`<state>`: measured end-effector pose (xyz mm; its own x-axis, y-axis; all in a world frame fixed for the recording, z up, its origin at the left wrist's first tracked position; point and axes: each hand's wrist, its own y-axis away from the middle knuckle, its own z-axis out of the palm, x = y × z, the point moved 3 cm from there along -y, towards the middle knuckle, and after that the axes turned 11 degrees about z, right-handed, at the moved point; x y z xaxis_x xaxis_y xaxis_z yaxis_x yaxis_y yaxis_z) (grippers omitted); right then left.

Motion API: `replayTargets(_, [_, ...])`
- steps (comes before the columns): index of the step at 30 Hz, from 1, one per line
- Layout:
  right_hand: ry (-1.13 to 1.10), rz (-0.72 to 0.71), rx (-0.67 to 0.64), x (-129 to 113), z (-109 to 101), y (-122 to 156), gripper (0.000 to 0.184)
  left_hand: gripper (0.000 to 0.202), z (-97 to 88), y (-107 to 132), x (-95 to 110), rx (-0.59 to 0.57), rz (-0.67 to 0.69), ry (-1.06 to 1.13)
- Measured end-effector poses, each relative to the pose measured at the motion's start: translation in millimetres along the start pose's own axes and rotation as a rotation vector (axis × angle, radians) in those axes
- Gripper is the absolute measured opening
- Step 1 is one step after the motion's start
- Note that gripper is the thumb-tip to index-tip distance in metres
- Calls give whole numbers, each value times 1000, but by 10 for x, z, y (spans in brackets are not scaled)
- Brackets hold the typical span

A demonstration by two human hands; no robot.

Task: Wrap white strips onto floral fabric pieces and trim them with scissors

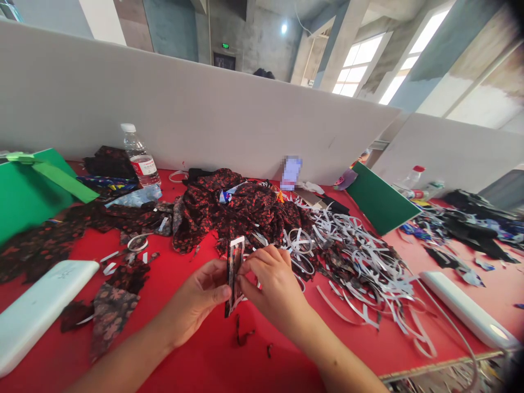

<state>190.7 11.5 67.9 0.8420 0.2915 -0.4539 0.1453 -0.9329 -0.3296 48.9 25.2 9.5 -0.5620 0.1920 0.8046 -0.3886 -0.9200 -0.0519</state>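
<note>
Both of my hands meet over the red table (196,355) near its front. My left hand (200,297) pinches a narrow strip of dark floral fabric with a white backing (234,267), held upright on edge. My right hand (272,281) has its fingers closed on the same strip from the right side, near its upper half. Just behind the hands lies a heap of black cloth with red flowers (241,210).
A tangle of white paper strips (360,262) spreads to the right. Fabric scraps (110,311) and a white flat device (39,308) lie left. A water bottle (139,155), green boards (24,191) (379,202) and a grey partition (204,109) stand behind. Another white device (462,308) sits at right.
</note>
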Motion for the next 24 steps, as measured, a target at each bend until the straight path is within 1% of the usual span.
replayTargets(6, [27, -10, -31, -12, -15, -2, 8, 20, 9, 5, -6, -44, 17, -32])
replayTargets(14, [-6, -1, -41, -14, -20, 1, 10, 23, 26, 15, -2, -43, 25, -84])
replayTargets(24, [-2, -11, -48, -25, -15, 7, 9, 23, 32, 26, -3, -14, 14, -67])
